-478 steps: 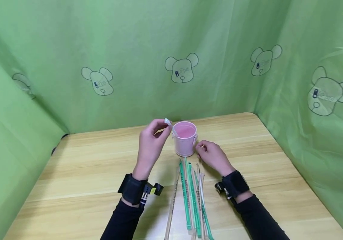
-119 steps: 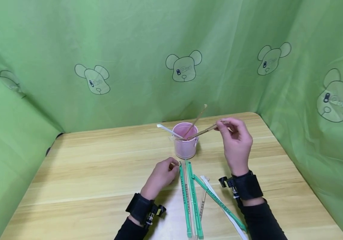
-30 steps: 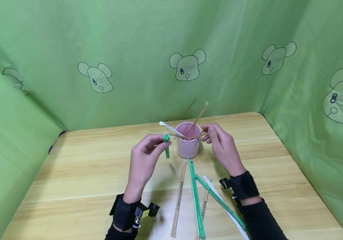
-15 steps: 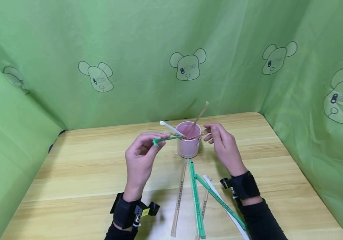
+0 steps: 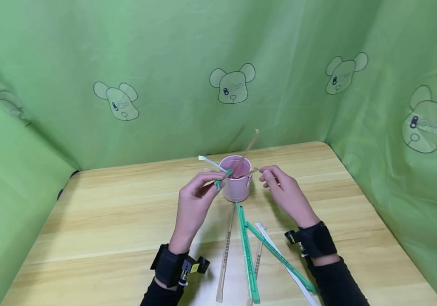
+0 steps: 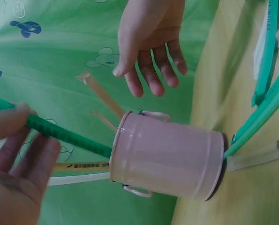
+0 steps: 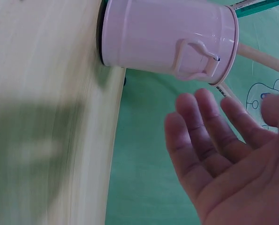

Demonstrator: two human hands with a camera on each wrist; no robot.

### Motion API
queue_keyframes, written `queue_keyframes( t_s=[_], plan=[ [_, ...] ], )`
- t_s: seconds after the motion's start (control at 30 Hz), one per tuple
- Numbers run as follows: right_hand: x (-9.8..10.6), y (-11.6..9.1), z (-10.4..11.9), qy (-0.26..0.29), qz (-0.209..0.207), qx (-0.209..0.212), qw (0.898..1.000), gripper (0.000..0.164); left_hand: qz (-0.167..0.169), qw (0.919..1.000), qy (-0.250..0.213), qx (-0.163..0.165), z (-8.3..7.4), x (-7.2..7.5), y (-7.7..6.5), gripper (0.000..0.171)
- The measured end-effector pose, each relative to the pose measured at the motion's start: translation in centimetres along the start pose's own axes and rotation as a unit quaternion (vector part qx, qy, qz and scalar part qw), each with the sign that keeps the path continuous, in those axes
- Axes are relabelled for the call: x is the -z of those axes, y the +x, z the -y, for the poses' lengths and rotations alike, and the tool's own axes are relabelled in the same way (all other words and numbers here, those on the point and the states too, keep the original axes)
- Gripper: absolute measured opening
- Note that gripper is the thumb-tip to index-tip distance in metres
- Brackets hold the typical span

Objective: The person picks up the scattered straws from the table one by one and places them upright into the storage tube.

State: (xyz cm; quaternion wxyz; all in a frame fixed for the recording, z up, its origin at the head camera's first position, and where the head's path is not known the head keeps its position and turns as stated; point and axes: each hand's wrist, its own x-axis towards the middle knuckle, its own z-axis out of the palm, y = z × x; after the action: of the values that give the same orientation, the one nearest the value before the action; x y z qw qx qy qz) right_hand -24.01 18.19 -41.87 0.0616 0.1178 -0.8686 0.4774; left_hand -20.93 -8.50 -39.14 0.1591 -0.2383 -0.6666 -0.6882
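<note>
My left hand (image 5: 195,202) pinches a green paper-wrapped straw (image 6: 69,136) between thumb and fingers. The straw's far end reaches the mouth of a small pink bucket (image 5: 235,190); whether it is inside the rim is hard to tell. A white wrapped straw (image 5: 211,163) and several brown wrapped straws (image 5: 250,144) lean out of the bucket. To the right of the bucket is my right hand (image 5: 285,193), its fingers loosely bent and holding nothing. In the right wrist view, a gap separates its fingertips (image 7: 186,103) from the bucket's folded handle (image 7: 198,58).
In front of the bucket, more wrapped straws lie on the wooden table (image 5: 107,229): a brown straw (image 5: 226,255), green straws (image 5: 246,250) (image 5: 279,255) and a white straw (image 5: 299,282). A green curtain (image 5: 165,136) with bear-head prints stands round the table's back and sides.
Brown straws have joined the white one in the bucket. My left hand has lifted a green straw from the table and swung it towards the bucket. The right hand has let go of a brown straw.
</note>
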Motion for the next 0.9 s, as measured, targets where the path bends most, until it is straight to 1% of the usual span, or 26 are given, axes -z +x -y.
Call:
queue_keyframes(
  t_s=[0.1, 0.2, 0.3, 0.37, 0.47, 0.57, 0.63, 0.73, 0.83, 0.9],
  plan=[
    [-0.1, -0.2, 0.0, -0.019, 0.016, -0.003, 1.0, 0.042, -0.003, 0.9995, 0.011, 0.029, 0.4, -0.2, -0.1, 0.024],
    [-0.2, -0.4, -0.1, -0.036, 0.035, -0.012, 0.999, 0.035, -0.004, 0.9974, 0.027, 0.067, 0.7, -0.3, -0.2, 0.028],
    [-0.4, -0.7, -0.2, -0.048, 0.077, -0.029, 0.995, 0.032, 0.003, 0.9935, 0.04, 0.107, 0.9, -0.4, -0.3, 0.034],
    [-0.5, -1.0, -0.3, -0.051, 0.116, -0.045, 0.991, 0.03, 0.012, 0.9913, 0.046, 0.122, 1.0, -0.4, -0.3, 0.039],
    [-0.7, -1.3, -0.5, -0.059, 0.173, -0.056, 0.982, 0.03, 0.018, 0.99, 0.043, 0.133, 1.2, -0.4, -0.3, 0.048],
    [-1.2, -1.5, -0.7, -0.049, 0.211, -0.058, 0.975, 0.029, 0.015, 0.9893, 0.059, 0.133, 1.3, -0.4, -0.3, 0.049],
    [-1.5, -1.6, -0.7, -0.044, 0.23, -0.055, 0.971, 0.029, 0.012, 0.9881, 0.074, 0.134, 1.4, -0.4, -0.3, 0.049],
    [-2.0, -1.9, -0.7, -0.047, 0.256, -0.064, 0.963, 0.031, 0.014, 0.9856, 0.093, 0.141, 1.4, -0.4, -0.3, 0.049],
    [-2.4, -2.0, -0.6, -0.066, 0.271, -0.068, 0.958, 0.031, 0.017, 0.9842, 0.093, 0.15, 1.4, -0.3, -0.3, 0.049],
    [-2.7, -2.0, -0.4, -0.075, 0.274, -0.068, 0.956, 0.029, 0.019, 0.9841, 0.088, 0.153, 1.4, -0.2, -0.3, 0.045]
  ],
)
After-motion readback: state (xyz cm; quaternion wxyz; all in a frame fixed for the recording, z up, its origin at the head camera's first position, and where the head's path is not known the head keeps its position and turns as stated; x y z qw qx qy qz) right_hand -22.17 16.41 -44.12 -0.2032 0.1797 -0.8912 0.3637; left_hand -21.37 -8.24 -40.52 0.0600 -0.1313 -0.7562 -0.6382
